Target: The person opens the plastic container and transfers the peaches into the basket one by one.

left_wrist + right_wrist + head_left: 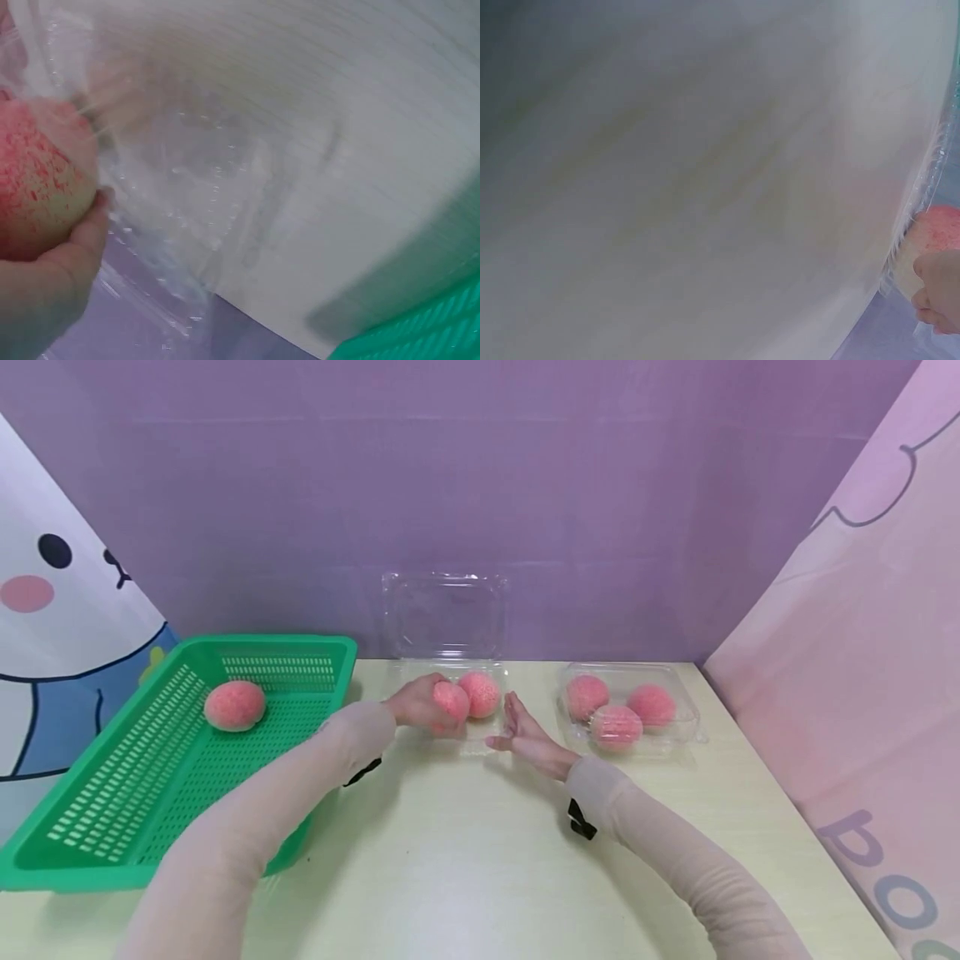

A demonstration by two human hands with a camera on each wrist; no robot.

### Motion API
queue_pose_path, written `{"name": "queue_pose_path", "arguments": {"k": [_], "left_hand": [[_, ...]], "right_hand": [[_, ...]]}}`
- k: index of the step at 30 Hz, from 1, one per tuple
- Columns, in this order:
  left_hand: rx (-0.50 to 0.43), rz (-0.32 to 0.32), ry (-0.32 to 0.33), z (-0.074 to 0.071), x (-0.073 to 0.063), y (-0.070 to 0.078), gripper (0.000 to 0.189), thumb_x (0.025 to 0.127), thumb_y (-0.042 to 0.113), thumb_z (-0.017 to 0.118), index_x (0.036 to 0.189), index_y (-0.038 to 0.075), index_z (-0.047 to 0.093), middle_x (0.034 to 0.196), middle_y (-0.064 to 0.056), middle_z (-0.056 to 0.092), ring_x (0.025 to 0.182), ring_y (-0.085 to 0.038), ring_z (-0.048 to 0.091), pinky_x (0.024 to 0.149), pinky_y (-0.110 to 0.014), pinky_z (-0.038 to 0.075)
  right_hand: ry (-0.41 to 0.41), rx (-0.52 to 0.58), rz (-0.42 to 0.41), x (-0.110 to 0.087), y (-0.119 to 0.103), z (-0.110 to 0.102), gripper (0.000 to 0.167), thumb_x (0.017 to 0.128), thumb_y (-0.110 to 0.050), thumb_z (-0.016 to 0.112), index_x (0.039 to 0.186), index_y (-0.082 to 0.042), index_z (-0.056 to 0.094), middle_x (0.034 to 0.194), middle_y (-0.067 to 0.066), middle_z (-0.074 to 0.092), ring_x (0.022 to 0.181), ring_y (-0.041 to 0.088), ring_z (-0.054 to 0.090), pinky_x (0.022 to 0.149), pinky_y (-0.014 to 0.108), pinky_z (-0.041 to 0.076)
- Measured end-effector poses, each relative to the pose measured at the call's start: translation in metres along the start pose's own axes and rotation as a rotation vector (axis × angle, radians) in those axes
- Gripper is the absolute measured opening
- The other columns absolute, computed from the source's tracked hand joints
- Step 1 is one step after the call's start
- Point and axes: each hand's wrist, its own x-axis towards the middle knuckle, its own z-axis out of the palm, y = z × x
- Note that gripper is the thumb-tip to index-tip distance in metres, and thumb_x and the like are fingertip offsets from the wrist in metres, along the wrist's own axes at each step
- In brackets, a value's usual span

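Observation:
My left hand (422, 703) grips a pink peach (452, 697) over the left part of an open clear plastic clamshell box (480, 745). In the left wrist view the thumb lies along the side of this speckled pink and cream peach (45, 187). Another peach (480, 693) sits right beside it in the box, at the back. At the box's right side my right hand (531, 739) is held with its fingers extended and the thumb apart, holding nothing. The box's lid (447, 617) stands upright against the purple backdrop.
To the left, a green plastic basket (97, 877) contains one peach (236, 706). A second clear box (678, 735), its lid down, stands at the right with three peaches (617, 727) inside. The purple backdrop (525, 485) rises from the table's (450, 877) back edge.

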Motion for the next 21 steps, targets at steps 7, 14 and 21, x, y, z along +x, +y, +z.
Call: {"name": "queue_pose_path", "arguments": {"k": [7,14,21], "left_hand": [[0.027,-0.039,0.061,-0.004,-0.011,0.011,0.077,0.066,0.023,0.078,0.131,0.010,0.039,0.121,-0.010,0.053,0.108,-0.027,0.051,0.095,-0.042,0.043],[-0.014,-0.065,0.101,-0.011,-0.020,0.017,0.081,0.065,0.023,0.078,0.134,0.010,0.037,0.121,-0.010,0.054,0.108,-0.028,0.051,0.093,-0.041,0.045],[-0.116,-0.070,0.093,-0.019,-0.034,0.022,0.085,0.068,0.020,0.077,0.138,0.010,0.031,0.122,-0.010,0.052,0.098,-0.024,0.059,0.091,-0.039,0.047]], "right_hand": [[-0.022,0.012,0.010,0.001,0.000,-0.001,0.101,0.085,-0.008,0.060,0.143,-0.015,-0.023,0.152,-0.003,-0.019,0.141,0.021,-0.007,0.114,0.040,0.004],[0.007,0.005,-0.002,-0.003,-0.001,-0.001,0.100,0.085,-0.010,0.061,0.145,-0.015,-0.019,0.153,-0.003,-0.015,0.142,0.023,-0.003,0.114,0.042,0.007],[0.019,0.021,-0.019,-0.002,-0.001,0.002,0.100,0.084,-0.009,0.062,0.145,-0.013,-0.017,0.154,0.000,-0.013,0.141,0.027,-0.002,0.114,0.044,0.008]]}}
